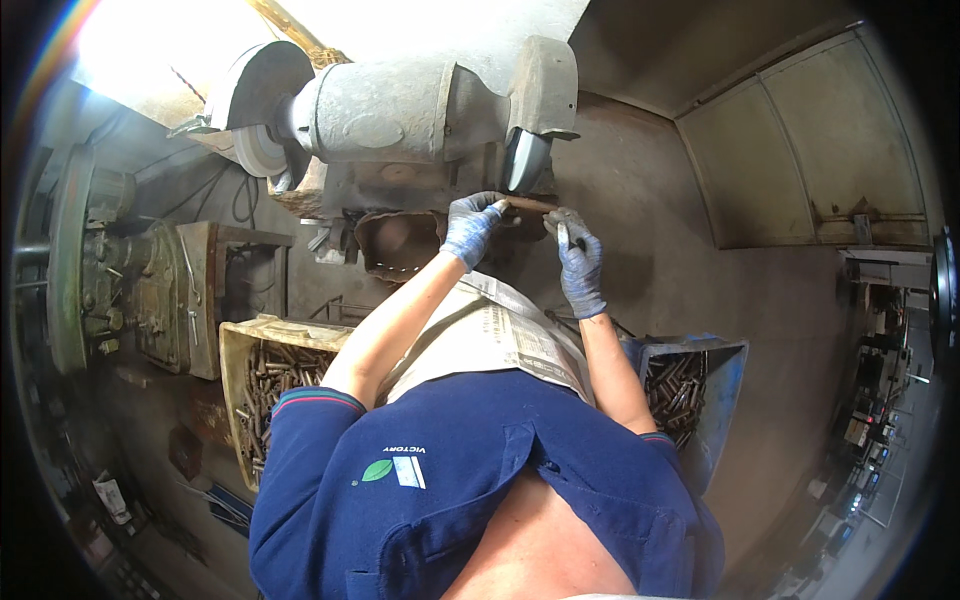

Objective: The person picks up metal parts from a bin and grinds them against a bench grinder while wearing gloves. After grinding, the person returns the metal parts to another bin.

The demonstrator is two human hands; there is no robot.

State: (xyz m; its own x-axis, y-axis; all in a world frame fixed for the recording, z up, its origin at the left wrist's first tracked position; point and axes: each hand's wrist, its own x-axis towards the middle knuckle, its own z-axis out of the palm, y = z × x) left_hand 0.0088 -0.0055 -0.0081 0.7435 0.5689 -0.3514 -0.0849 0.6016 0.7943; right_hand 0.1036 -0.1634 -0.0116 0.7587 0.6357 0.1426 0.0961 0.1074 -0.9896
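Both my hands wear blue gloves. My left hand (pixel 470 225) and my right hand (pixel 578 262) together hold a short rusty metal rod (pixel 530 204) just under the right grinding wheel (pixel 525 158) of a grey bench grinder (pixel 400 110). The left fingers grip the rod's left end. The right hand pinches its right end from below. The rod's tip lies close to the wheel; contact cannot be made out. A sheet of newspaper (pixel 510 335) covers my lap beneath my forearms.
A yellow crate (pixel 240 345) of rusty metal rods stands at my left, a blue bin (pixel 715 385) of similar rods at my right. The grinder's left wheel (pixel 258 150) is exposed. A green machine (pixel 110 270) stands far left. A concrete wall is behind.
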